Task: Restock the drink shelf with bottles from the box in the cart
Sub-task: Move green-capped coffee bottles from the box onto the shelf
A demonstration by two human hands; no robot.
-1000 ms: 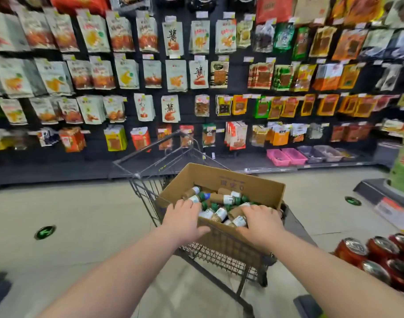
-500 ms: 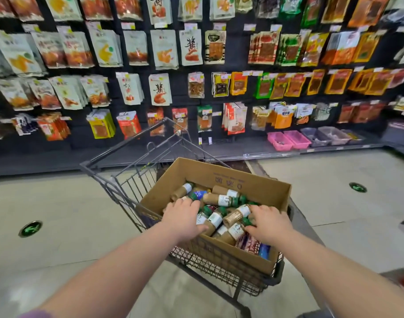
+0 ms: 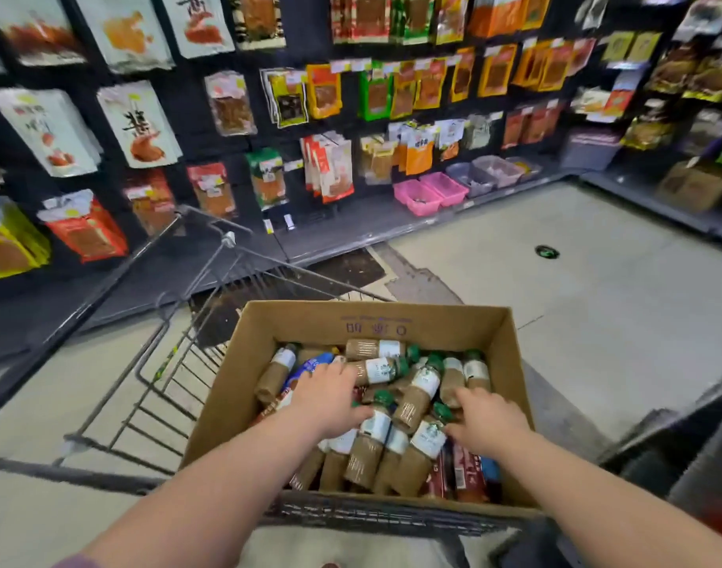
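An open cardboard box (image 3: 392, 317) sits in the wire cart (image 3: 162, 362), close in front of me. It holds several lying bottles (image 3: 416, 395) of brown drink with white labels and green caps, plus a few red and blue packs. My left hand (image 3: 326, 399) lies palm down on the bottles at the box's left side, its fingers loosely bent over them. My right hand (image 3: 488, 420) reaches in from the right, and its fingertips touch a bottle near its green cap. Neither hand lifts a bottle.
A black wall rack of hanging snack packs (image 3: 322, 166) runs across the back. Pink baskets (image 3: 429, 192) and grey bins stand on its low ledge. Cardboard boxes (image 3: 695, 186) stand at the far right. A dark shelf edge (image 3: 679, 444) is close on my right. Grey floor lies beyond the cart.
Both hands left the box's near rim and moved forward into the box onto the bottles. The view tilted down and came closer to the cart.
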